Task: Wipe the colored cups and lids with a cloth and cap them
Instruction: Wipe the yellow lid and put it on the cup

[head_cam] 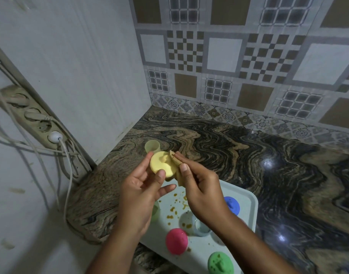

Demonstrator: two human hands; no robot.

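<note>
Between the thumb and fingertips of the left hand (139,186) sits the yellow lid (161,165), gripped by its rim with its knobbed face up. Against the lid's right edge, the right hand (201,186) pinches a folded tan cloth (176,161). Just beyond that grip the yellow cup (152,146) stands uncapped on the counter, and below both hands the tray (246,196) carries the blue lid (232,205), pink lid (176,241) and green lid (221,263).

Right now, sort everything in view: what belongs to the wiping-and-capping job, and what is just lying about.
Job: yellow lid in left hand; cloth pinched by right hand; yellow cup on the counter; blue lid, pink lid, green lid and pale cup on the stained tray.
Lying about: power strip, white plug, cables.
</note>
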